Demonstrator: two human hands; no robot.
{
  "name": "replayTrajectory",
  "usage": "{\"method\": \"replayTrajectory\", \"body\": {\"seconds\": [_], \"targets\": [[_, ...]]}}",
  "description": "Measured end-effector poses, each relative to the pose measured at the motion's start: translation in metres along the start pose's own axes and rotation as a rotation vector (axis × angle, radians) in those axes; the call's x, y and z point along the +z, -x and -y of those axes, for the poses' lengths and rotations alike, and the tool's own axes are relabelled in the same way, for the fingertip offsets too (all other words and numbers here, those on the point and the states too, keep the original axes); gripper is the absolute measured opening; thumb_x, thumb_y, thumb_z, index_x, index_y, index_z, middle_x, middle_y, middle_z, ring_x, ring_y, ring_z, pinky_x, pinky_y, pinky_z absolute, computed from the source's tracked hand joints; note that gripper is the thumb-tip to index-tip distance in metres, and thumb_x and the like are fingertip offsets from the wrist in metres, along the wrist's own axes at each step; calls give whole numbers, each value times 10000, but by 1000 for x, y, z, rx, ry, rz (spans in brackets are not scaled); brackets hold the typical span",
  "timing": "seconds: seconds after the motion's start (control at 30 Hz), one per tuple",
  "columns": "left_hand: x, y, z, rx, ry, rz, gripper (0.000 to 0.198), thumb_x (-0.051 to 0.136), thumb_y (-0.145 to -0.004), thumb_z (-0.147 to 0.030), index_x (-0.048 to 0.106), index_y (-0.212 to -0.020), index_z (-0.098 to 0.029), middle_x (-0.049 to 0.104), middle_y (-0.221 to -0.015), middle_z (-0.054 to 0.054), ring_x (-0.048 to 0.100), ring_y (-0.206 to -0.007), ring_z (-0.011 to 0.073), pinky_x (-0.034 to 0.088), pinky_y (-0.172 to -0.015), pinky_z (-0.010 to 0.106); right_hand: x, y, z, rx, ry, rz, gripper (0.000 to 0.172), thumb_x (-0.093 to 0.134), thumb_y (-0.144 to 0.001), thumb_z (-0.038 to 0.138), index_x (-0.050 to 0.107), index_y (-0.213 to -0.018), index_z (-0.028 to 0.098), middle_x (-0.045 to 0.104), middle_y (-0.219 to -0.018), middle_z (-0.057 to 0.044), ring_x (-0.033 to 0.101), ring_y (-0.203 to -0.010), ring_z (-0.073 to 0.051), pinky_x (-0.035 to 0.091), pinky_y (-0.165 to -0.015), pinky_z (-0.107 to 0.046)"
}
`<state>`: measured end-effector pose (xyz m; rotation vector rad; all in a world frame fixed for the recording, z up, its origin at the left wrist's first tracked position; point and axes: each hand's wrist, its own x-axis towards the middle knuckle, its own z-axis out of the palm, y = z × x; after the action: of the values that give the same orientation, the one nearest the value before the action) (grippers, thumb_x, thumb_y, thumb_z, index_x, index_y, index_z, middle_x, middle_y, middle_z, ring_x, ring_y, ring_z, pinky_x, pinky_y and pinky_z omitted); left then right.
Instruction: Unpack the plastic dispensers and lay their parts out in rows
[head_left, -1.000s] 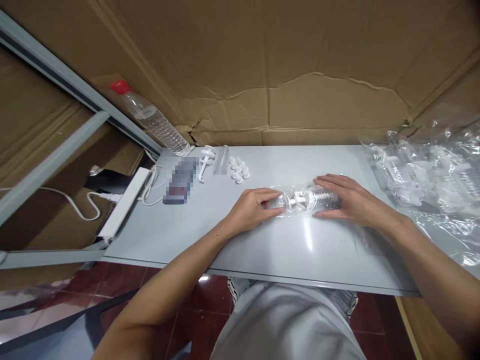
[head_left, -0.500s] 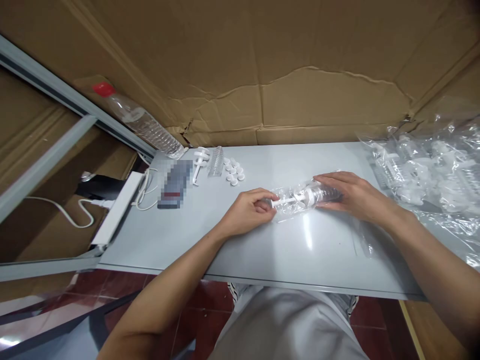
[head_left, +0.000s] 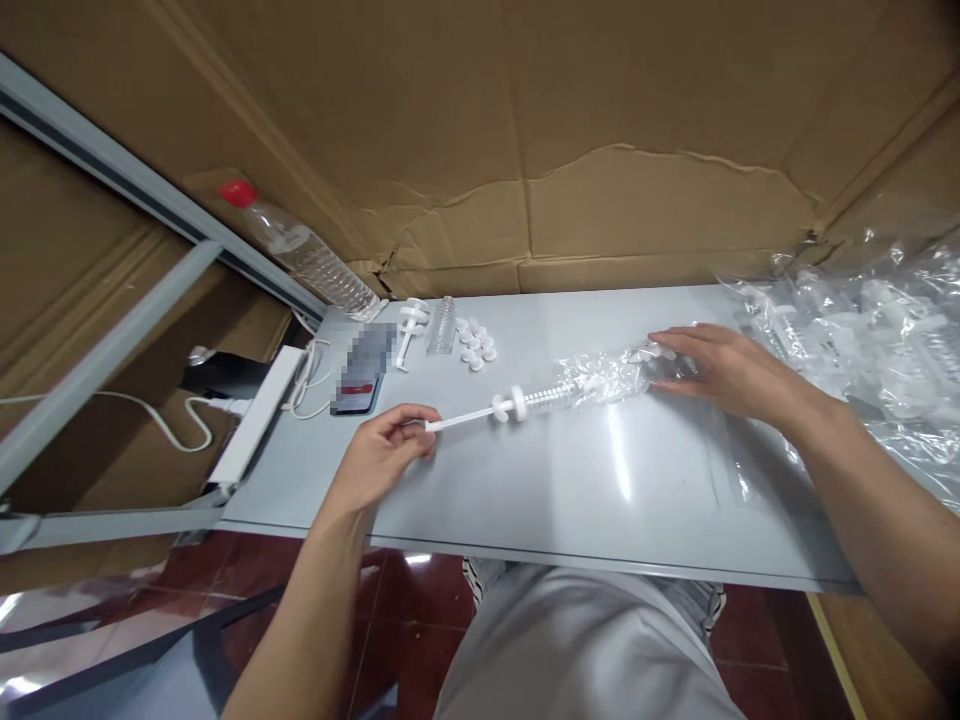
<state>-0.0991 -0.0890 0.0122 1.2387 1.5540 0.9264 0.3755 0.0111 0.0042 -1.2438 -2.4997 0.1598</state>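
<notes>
Pinching the tip of a white rod (head_left: 465,418) with the left hand (head_left: 384,450), with thumb and fingers closed on it, over the grey tabletop (head_left: 585,490). Gripping the right end of a clear plastic bag (head_left: 611,380) with the right hand (head_left: 716,368), with thumb and fingers curled round opposite sides. Holding between both hands, in one slanting line, the rod, a white collar (head_left: 519,403) and a clear ridged tube (head_left: 550,397) (not managing to tell contact with the tabletop from a slight lift). Showing rod, collar and the tube's left end bare, outside the bag, while covering more to the right with crinkled film. Overlooking, toward the back edge, a cluster of small white caps (head_left: 476,345), beside a second ridged tube (head_left: 442,325) and a white part (head_left: 411,325) with its own rod. Facing, farther left, a partly blurred phone (head_left: 364,370) and a red-capped bottle (head_left: 319,262). Reaching, on the right, near a heap of bagged parts (head_left: 847,345).
</notes>
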Motion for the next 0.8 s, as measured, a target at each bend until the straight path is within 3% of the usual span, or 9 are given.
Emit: {"method": "replayTrajectory", "body": {"seconds": [0.2,0.27,0.33,0.37,0.43,0.5,0.57,0.7,0.8], "targets": [[-45,31,15,52,51,-172,208,829,-762,-256,775,-951,-187,661,-653,-16,580,-600,121,469,-617,239,-7,-3,-1,36,41,77,603,588,-1016,513,614,-1506,163,640,-1486,-186,619,-1362,-374,380,-1253,-605],[-49,36,10,98,129,-206,210,855,-725,-250,780,-913,-193,703,-743,1,572,-578,108,464,-581,237,-17,-2,10,74,15,88,728,673,-950,573,579,-1543,160,564,-1569,-207,518,-1468,-424,309,-1279,-666],[-44,36,-2,161,198,-217,222,890,-696,-254,780,-878,-191,739,-869,26,571,-559,95,465,-548,239,-29,-2,30,176,-110,58,861,760,-859,646,540,-1580,230,494,-1639,-172,479,-1499,-436,363,-1253,-674],[-38,34,-9,194,219,-204,234,906,-693,-261,782,-876,-187,745,-910,36,573,-553,90,470,-541,241,-34,-3,42,245,-231,21,867,771,-843,670,530,-1584,290,500,-1644,-133,542,-1451,-407,447,-1210,-639],[-19,25,-26,263,237,-136,262,924,-707,-287,786,-901,-179,747,-947,55,575,-550,85,486,-538,246,-40,-7,67,363,-597,-127,751,726,-864,714,599,-1503,340,664,-1473,-97,723,-1195,-330,614,-1033,-572],[6,11,-45,324,234,-30,291,928,-727,-324,786,-930,-171,750,-977,72,581,-563,87,506,-544,256,-40,-13,85,494,-953,-194,635,689,-879,744,714,-1338,306,779,-1201,-85,778,-964,-272,688,-859,-508],[34,-6,-63,354,208,61,290,915,-755,-347,783,-943,-170,750,-974,74,600,-601,98,531,-570,262,-36,-19,90,627,-1193,-223,551,775,-815,725,791,-1138,278,796,-1020,-73,771,-852,-237,708,-750,-435],[84,-37,-92,380,160,220,316,868,-799,-373,776,-1025,-172,732,-907,49,609,-637,102,552,-611,254,-29,-26,74,756,-1369,-318,404,967,-650,550,807,-912,288,789,-997,-39,742,-787,-183,717,-777,-378],[108,-50,-101,440,102,290,396,830,-849,-385,749,-1193,-205,740,-1150,83,644,-738,102,580,-690,253,-30,-28,63,791,-1355,-365,369,980,-649,486,801,-899,281,774,-978,-21,726,-780,-171,718,-816,-402]]}}
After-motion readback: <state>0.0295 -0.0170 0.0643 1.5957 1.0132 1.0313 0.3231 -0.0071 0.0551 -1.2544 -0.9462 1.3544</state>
